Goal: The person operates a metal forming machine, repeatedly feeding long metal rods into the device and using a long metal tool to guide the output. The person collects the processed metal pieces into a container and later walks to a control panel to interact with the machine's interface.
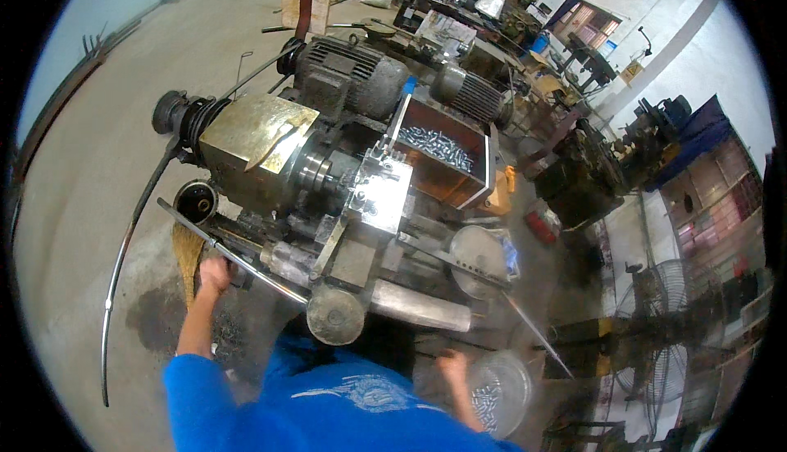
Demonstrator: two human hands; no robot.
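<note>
My left hand [215, 274] is closed on the end of a long metal lever rod [246, 259] at the lathe's near left side. My right hand [453, 367] is down at the lower right, blurred, fingers curled at the rim of a clear round container [512, 374] holding several small metal parts; whether it grips anything I cannot tell. In front of me stands the grimy lathe [328, 190] with a brass-coloured housing [254, 128] and a shiny tool block [381, 194]. My blue sleeves fill the lower edge.
A reddish open box [459, 186] with several silver parts sits on the machine's far right. Grey electric motors [348, 75] stand behind. A straw broom [188, 255] lies on the concrete floor at left. A standing fan [664, 321] and more machines are on the right.
</note>
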